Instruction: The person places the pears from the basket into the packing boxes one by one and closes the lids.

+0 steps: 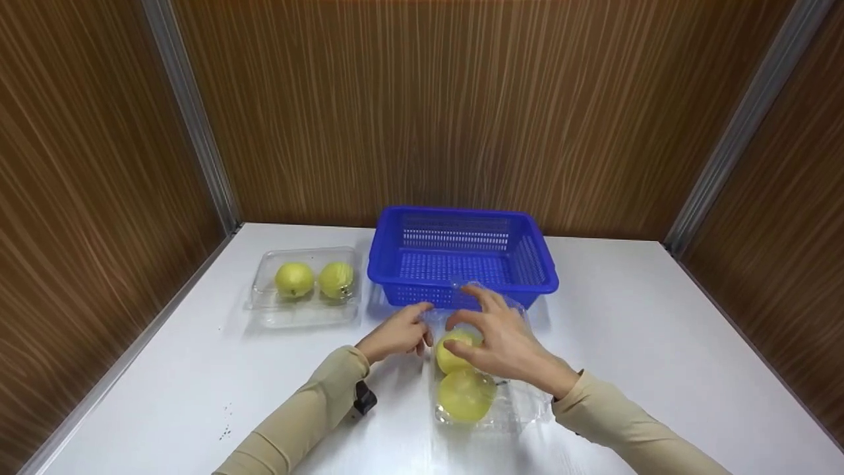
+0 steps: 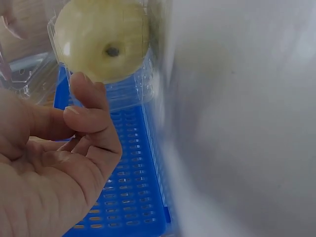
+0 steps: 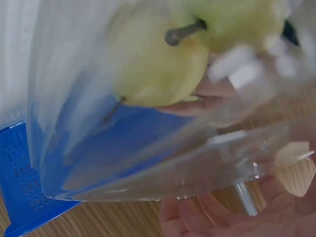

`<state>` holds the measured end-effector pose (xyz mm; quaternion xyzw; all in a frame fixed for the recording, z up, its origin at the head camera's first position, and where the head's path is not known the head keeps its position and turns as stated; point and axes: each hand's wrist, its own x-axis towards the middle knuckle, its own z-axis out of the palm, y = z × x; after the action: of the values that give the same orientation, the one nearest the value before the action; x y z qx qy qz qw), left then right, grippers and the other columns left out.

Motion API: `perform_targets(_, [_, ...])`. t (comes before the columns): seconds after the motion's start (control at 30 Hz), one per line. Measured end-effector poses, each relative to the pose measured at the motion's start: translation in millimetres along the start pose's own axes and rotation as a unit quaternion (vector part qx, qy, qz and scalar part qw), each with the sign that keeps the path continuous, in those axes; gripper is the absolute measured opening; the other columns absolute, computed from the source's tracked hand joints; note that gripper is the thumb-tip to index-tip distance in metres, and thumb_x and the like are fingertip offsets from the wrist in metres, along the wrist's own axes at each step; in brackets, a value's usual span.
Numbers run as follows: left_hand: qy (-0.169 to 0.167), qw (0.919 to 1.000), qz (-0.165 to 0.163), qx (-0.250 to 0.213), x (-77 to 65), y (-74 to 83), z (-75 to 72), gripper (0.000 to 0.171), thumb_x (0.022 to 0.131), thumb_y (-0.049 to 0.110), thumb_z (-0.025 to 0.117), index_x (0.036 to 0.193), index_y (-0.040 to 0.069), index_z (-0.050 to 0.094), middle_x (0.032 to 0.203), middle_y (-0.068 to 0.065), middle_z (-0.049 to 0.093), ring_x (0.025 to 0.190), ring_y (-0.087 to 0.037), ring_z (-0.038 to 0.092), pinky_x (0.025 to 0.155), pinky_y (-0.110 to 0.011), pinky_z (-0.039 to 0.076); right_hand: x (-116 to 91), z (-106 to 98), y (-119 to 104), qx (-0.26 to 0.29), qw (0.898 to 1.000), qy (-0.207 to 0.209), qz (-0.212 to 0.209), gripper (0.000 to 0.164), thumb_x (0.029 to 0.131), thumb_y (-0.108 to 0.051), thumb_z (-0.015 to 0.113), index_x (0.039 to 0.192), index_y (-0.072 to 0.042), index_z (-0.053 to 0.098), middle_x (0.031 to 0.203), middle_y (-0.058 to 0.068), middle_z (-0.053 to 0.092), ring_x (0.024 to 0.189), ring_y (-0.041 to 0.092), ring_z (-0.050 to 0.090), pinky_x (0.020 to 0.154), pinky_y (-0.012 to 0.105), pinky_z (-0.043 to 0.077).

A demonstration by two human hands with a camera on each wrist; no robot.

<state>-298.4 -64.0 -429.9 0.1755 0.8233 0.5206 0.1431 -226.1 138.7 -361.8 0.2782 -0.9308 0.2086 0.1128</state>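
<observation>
A clear plastic clamshell box [image 1: 511,412] lies in front of the basket with two round yellow pears, the far pear [image 1: 453,356] and the near pear [image 1: 467,396]. My right hand [image 1: 504,343] is spread above it, and its fingertips meet the edge of the raised clear lid [image 3: 148,192]. Beside the box's far left corner is my left hand [image 1: 399,333]. Its index finger reaches toward the box rim while the other fingers bend loosely; the left wrist view shows nothing clearly held. Through the lid, pears [image 3: 158,64] with dark stems appear in the right wrist view.
Behind the box stands a blue perforated plastic basket [image 1: 461,212]. To its left sits another clear box [image 1: 306,318] with two yellow pears [image 1: 295,280]. Wood-patterned walls [image 1: 461,119] enclose the white table [image 1: 626,343] at the back and sides.
</observation>
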Motion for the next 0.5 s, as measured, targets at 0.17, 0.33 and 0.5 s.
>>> perform_targets(0.17, [0.009,0.9999,-0.011,-0.01,1.9,-0.1,-1.5,0.049,0.098,0.004,0.033,0.146,-0.002,0.037,0.088,-0.02,0.067,0.058,-0.016,0.057,0.051,-0.022,0.042,-2,7,-1,-0.005,0.998,-0.056,-0.034,0.033,0.091,-0.052,0.06,0.107,-0.024,0.071,0.154,0.014,0.037,0.144,0.039,0.03,0.103,0.071,0.032])
perform_targets(0.33, [0.025,0.9989,-0.023,-0.032,5.2,-0.7,-2.8,0.046,0.098,0.008,0.033,0.142,-0.001,0.043,0.092,-0.018,0.067,0.062,-0.016,0.059,0.054,-0.023,0.043,-8,13,0,-0.01,0.992,-0.101,-0.073,0.037,0.094,-0.051,0.056,0.111,-0.021,0.07,0.154,0.018,0.036,0.142,0.04,0.031,0.105,0.072,0.029])
perform_targets(0.5, [0.039,0.9988,-0.023,-0.018,8.9,-1.2,-4.2,0.042,0.099,0.013,0.035,0.137,0.002,0.048,0.097,-0.018,0.066,0.069,-0.019,0.062,0.056,-0.025,0.045,-12,17,-1,-0.018,0.988,-0.126,-0.089,0.037,0.097,-0.051,0.052,0.111,-0.021,0.069,0.151,0.017,0.04,0.141,0.039,0.034,0.105,0.071,0.029])
